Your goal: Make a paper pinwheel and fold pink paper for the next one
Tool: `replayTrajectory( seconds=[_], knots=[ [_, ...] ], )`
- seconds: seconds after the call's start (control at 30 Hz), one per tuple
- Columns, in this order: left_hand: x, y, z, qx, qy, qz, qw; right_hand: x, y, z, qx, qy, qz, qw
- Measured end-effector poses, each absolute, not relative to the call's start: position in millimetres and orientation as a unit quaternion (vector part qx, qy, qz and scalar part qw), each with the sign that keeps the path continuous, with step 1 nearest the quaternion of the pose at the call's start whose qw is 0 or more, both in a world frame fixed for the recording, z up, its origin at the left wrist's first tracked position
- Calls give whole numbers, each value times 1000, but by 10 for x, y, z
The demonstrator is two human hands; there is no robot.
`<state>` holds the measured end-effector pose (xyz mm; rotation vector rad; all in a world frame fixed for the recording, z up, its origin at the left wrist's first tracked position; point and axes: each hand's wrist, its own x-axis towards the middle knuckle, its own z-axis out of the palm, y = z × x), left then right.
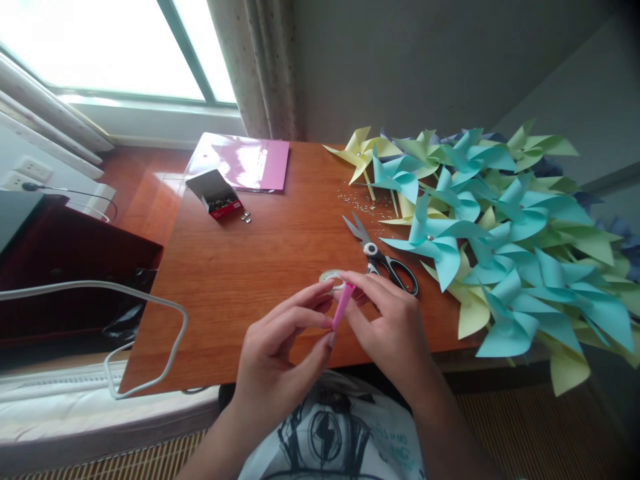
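While both hands pinch it, the pink strip (343,305) runs from 7 to 1 o'clock: left hand (280,347) low, right hand (393,320) high, by the tape (331,275).

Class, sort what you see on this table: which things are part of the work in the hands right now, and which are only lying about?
In use:
- pink paper roll, pinched by left hand and right hand
- tape roll, just behind the fingertips

Lying about:
- scissors
- pin box
- pink folder
- finished pinwheels
- white cable
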<state>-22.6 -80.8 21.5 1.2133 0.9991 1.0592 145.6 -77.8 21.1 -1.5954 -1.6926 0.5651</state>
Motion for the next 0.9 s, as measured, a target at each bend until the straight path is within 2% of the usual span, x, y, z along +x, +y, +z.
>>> replayTrajectory(
  seconds=[0.53,0.9],
  knots=[
    [-153,-832,293,419,473,494,597,1554,-753,215,-578,-558,397,444],
    [-240,-746,301,381,490,483,617,1636,-745,225,-552,-539,483,414]
  ],
)
